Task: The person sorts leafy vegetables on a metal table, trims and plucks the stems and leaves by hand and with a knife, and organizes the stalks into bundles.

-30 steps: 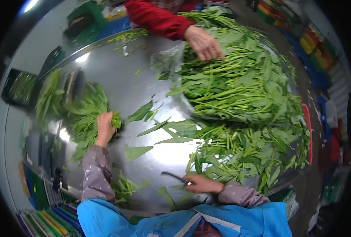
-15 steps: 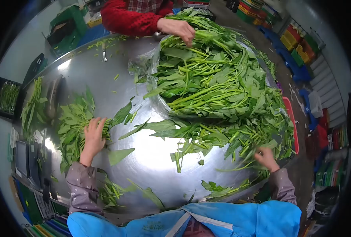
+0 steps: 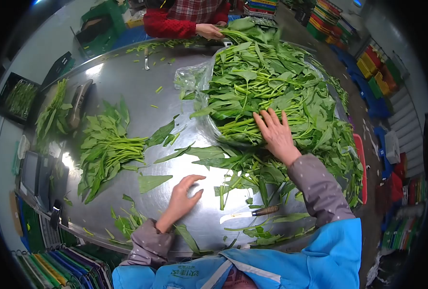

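Note:
My right hand (image 3: 277, 135) lies with spread fingers on the near side of a large heap of water spinach (image 3: 271, 89), touching its stems. The heap sits partly in a clear plastic bag (image 3: 204, 98). Over the metal table (image 3: 127, 183), my left hand (image 3: 182, 200) is held with thumb and fingers apart, nothing in it. To its upper left rests a gathered bunch of water spinach (image 3: 110, 151), stems pointing right. A wooden-handled knife (image 3: 250, 213) with a curved blade lies between my arms, among loose leaves and cut stems.
Across the table a co-worker in red sleeves (image 3: 170, 24) holds stems at the heap's far edge. Another knife (image 3: 146, 60) lies on the far side. A second bunch (image 3: 52, 113) and a black crate (image 3: 19, 98) are at left. A red tray edge (image 3: 360, 166) shows at right.
My left hand has left the bunch and moved right and nearer. My right hand has gone from the right-hand scraps up onto the heap. The wooden-handled knife now shows on the table.

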